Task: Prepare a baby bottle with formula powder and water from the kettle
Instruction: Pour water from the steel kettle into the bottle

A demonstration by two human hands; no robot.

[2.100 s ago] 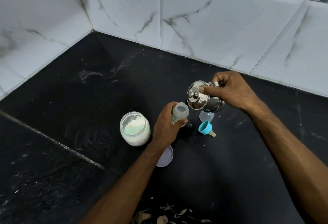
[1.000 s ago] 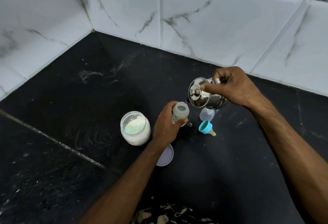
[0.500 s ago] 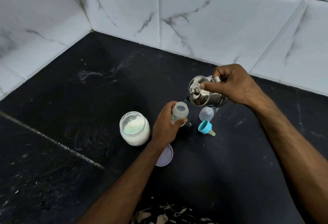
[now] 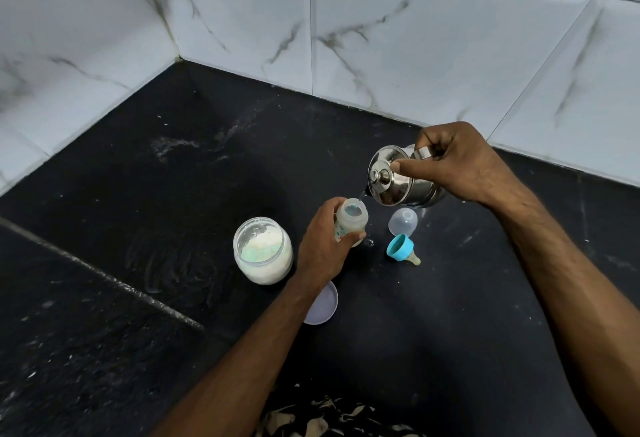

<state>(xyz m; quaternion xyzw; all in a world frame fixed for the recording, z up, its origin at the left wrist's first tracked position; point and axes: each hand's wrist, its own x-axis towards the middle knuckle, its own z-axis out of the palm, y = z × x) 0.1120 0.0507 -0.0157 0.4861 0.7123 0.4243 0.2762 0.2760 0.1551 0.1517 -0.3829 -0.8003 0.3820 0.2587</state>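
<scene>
right now left hand [image 4: 322,246] wraps the baby bottle [image 4: 350,220], upright mid-counter [image 4: 173,194], mouth up. just beyond it, toward the back wall, right hand [image 4: 457,164] grips the steel kettle [image 4: 398,178], tilted, thumb on lid. spout sits just above the bottle mouth's right rim; keep that alignment.

**What I can't make out**

My left hand [image 4: 323,246] covers most of the bottle [image 4: 350,220], so its fill level is hidden from me. The round lid [image 4: 323,305] is partly under my left forearm. My right hand [image 4: 457,164] hides the kettle [image 4: 398,180] handle. Patterned cloth [image 4: 332,417] is cut off at the near edge.
</scene>
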